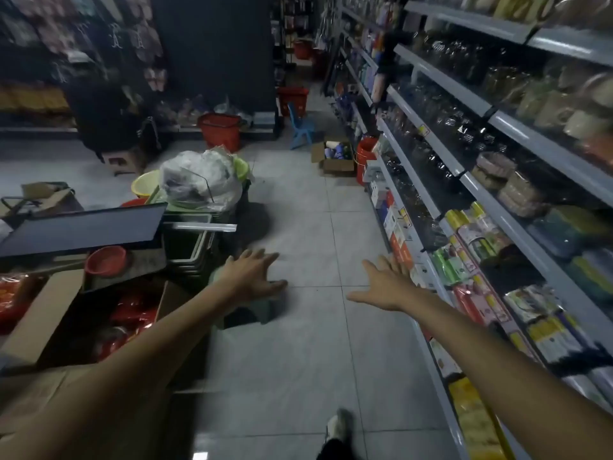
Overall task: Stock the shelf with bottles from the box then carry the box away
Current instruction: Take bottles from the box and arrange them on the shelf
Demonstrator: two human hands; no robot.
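Both hands empty and spread over the aisle floor; box stands far ahead.

The left hand [255, 277] and the right hand [384, 283] reach forward with fingers straight and apart, grasping nothing. Both hover above the tiled floor [298, 343], well apart from each other. The right hand is near the lower edge of the shelf [441, 78]. The open cardboard box [338, 166] sits on the floor at the far end of the aisle, beside the shelf base, with bottles [335, 150] inside. An orange bucket [365, 157] stands just beside the box.
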